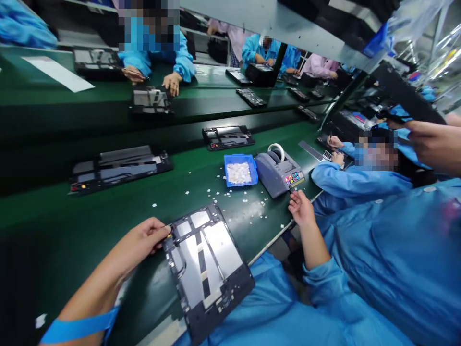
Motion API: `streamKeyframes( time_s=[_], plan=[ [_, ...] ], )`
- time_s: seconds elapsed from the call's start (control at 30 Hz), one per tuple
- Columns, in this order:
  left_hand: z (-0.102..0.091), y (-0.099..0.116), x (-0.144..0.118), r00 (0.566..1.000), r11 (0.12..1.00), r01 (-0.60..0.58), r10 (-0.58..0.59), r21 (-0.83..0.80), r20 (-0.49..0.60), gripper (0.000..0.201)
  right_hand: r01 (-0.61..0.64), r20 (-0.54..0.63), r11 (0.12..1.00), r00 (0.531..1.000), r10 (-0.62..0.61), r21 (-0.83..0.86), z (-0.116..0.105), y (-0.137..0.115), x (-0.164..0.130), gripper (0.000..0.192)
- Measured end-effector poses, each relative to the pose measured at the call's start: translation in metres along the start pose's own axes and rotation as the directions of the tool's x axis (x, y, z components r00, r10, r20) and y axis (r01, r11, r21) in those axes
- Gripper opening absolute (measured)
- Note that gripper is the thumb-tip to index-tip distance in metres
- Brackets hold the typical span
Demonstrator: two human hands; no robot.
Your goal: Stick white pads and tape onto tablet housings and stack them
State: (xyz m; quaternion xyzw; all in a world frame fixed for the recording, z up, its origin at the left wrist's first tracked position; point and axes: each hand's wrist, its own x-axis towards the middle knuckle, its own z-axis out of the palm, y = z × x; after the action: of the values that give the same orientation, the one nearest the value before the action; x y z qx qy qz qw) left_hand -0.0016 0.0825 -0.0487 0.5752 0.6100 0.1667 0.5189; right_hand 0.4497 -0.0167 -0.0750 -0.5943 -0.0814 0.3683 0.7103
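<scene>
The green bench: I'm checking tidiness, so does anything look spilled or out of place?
Yes: small white scraps lie scattered on the green bench, many near the blue tray and grey tape dispenser. Similar-looking pieces sit inside the tray, so these look spilled or dropped.

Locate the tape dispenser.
Head view, right of centre: the grey tape dispenser stands on the green bench, between the blue bin and the right hand.

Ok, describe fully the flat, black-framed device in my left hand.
The flat, black-framed rectangular device is uncovered, insides showing: shiny, metal-looking silver panels, a dark strip with pale patches, and small circuit parts near its black near end. It slants over the near edge of the green bench; your left hand grips its far-left corner. Whether the bench supports it is unclear.
</scene>
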Motion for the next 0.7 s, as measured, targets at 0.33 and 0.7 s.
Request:
streamKeyframes(
  time_s=[0.33, 0.7],
  plan=[
    [0.003, 0.010, -0.047, 0.890, 0.968, -0.074, 0.172, 0.238, -0.422, 0.039, -0.018, 0.093, 1.000, 0.996, 0.017, 0.011, 0.009, 0.005, -0.022, 0.038],
    [0.114, 0.051, -0.070, 0.977, 0.779, -0.203, 0.118, -0.593, -0.179, 0.026, 0.118, 0.697, 0.948, 0.706, 0.128, -0.294, 0.120, 0.064, -0.163, 0.020]
  ],
)
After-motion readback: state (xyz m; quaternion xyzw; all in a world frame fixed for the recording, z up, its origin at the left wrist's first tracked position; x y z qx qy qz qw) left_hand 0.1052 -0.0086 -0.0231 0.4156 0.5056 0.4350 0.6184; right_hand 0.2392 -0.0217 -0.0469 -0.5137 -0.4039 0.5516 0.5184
